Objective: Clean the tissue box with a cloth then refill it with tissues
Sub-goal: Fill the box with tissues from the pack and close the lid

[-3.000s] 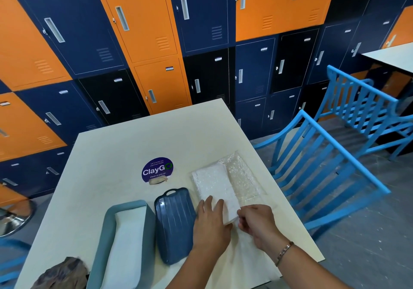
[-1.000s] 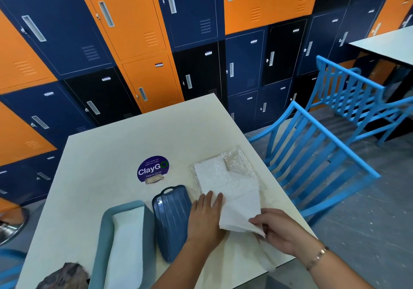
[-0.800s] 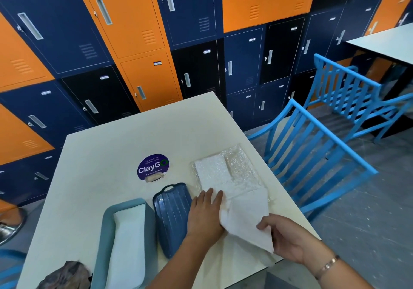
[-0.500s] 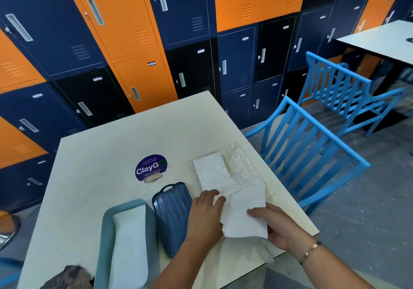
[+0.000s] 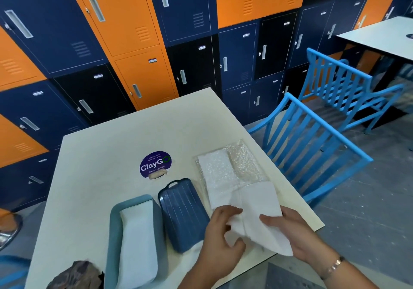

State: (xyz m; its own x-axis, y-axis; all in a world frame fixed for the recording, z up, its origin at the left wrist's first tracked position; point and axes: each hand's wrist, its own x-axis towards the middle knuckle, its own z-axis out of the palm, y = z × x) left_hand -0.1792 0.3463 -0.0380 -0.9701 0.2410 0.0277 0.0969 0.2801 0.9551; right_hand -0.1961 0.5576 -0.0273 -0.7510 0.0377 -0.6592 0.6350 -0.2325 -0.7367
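The light blue tissue box [image 5: 113, 232] lies open near the table's front edge with white tissues [image 5: 137, 246] inside it. Its dark blue ribbed lid [image 5: 181, 212] lies just right of it. Further right, a stack of white tissues [image 5: 220, 176] sits half inside a clear plastic wrapper [image 5: 243, 162]. A folded white tissue [image 5: 260, 212] is held just above the table between both hands. My left hand [image 5: 220, 241] pinches its left edge. My right hand [image 5: 295, 235] grips its right side from below. A dark crumpled cloth [image 5: 76, 275] lies at the front left corner.
A round purple ClayGo sticker [image 5: 155, 164] is stuck mid-table. A blue slatted chair [image 5: 312, 145] stands close to the table's right edge, another blue chair [image 5: 348, 91] behind it. Orange and navy lockers [image 5: 138, 42] fill the wall. A second table [image 5: 380, 35] stands far right.
My right hand peeled a white tissue off the stack, pulled it toward me and folded it. My left hand, earlier flat on the stack, now pinches the tissue too.
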